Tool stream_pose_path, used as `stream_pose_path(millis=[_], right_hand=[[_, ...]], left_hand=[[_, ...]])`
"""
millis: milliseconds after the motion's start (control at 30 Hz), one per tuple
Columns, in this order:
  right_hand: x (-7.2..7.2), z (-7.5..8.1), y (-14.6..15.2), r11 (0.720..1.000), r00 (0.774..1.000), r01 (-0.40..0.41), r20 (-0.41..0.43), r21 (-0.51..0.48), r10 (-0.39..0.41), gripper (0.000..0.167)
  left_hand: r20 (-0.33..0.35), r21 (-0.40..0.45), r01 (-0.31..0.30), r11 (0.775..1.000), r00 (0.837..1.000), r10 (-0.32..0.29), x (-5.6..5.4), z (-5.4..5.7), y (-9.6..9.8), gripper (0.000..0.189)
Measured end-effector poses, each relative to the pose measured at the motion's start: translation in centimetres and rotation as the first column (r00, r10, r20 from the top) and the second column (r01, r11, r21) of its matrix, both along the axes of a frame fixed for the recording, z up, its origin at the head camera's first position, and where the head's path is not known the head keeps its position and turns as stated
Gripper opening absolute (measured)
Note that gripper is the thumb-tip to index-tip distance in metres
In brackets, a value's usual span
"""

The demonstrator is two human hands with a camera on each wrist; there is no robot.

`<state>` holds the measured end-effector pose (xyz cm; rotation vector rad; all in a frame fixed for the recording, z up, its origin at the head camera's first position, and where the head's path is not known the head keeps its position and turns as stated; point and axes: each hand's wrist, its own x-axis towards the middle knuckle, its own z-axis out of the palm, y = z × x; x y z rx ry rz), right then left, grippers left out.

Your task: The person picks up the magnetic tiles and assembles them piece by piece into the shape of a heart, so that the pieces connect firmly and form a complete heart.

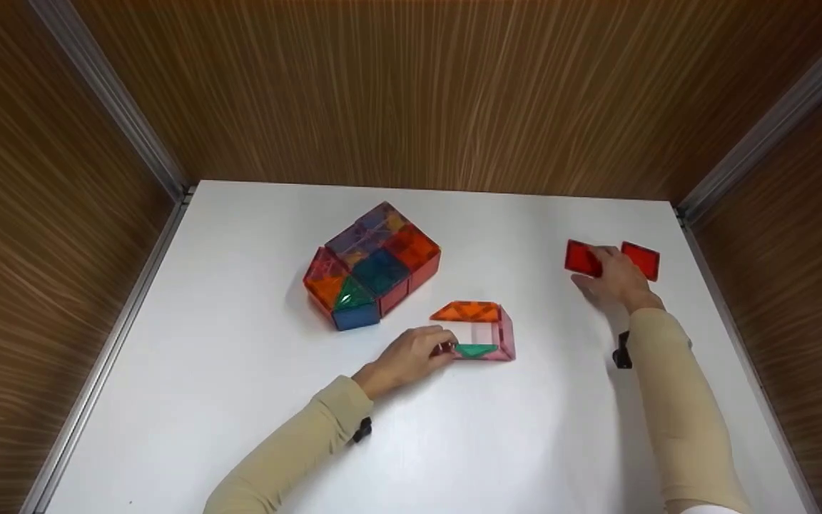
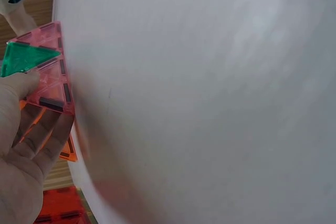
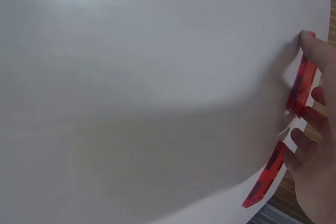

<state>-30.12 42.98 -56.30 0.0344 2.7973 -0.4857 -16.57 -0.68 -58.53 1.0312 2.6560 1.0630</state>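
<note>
My left hand (image 1: 411, 353) grips the near left end of a small frame of see-through magnetic tiles. Pink tiles (image 1: 506, 335) form its right and near sides, a green triangle tile (image 1: 477, 350) lies along the near top edge, and an orange tile (image 1: 467, 311) runs along the far side. In the left wrist view the thumb presses on the pink wall (image 2: 51, 80), the fingers behind it. Over at the right, my right hand (image 1: 618, 275) pinches a red magnetic tile (image 1: 581, 258) between thumb and fingers. A second red tile (image 1: 643, 261) lies just right of that hand.
A larger closed block of multicoloured magnetic tiles (image 1: 389, 264) stands left of the frame, towards the back. Everything rests on a white table (image 1: 240, 400). Wood-grain panels (image 1: 425, 93) enclose the back and both sides.
</note>
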Motion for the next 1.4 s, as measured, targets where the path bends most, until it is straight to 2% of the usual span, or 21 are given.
stream_pose_path(millis=[167,400,667,833,933,1067,1167,1333,1400], right_hand=[[0.1,0.5,-0.4,0.999,0.999,-0.034,-0.021,0.022,0.034,0.088],[0.8,0.5,-1.2,0.999,1.0,-0.004,0.011,-0.054,0.005,0.086],[2.7,0.5,-3.2,0.993,0.994,-0.081,-0.085,-0.089,0.073,0.084],[4.3,1.8,-4.9,0.976,0.98,-0.139,-0.164,-0.167,0.111,0.077],[5.5,3.1,-6.2,0.959,0.953,-0.214,-0.255,-0.186,0.163,0.069],[7.0,4.7,-8.4,0.931,0.893,-0.326,-0.377,-0.165,0.246,0.062],[8.1,5.5,-10.3,0.903,0.854,-0.399,-0.421,-0.157,0.305,0.063],[9.4,5.5,-13.3,0.84,0.772,-0.532,-0.467,-0.107,0.43,0.064],[9.7,5.2,-14.2,0.822,0.749,-0.562,-0.478,-0.09,0.46,0.064]], left_hand=[[-0.003,0.002,0.002,1.0,1.0,-0.002,-0.2,0.1,0.0,0.014],[0.022,-0.014,0.007,1.0,1.0,-0.006,-0.2,0.4,0.0,0.015],[0.045,-0.018,-0.012,1.0,0.999,0.012,-0.2,0.4,0.0,0.015],[0.046,-0.008,-0.013,1.0,0.999,0.013,0.0,0.3,0.1,0.014],[0.032,-0.006,-0.01,1.0,0.999,0.01,0.0,0.3,0.1,0.014],[0.009,-0.003,-0.001,1.0,1.0,0.001,0.0,0.2,0.2,0.014],[0.0,0.005,0.0,1.0,1.0,0.0,0.0,0.1,0.1,0.013],[-0.003,0.017,-0.003,1.0,1.0,0.003,0.0,0.2,0.1,0.012],[-0.004,0.015,-0.004,1.0,1.0,0.004,0.1,0.2,0.1,0.012]])
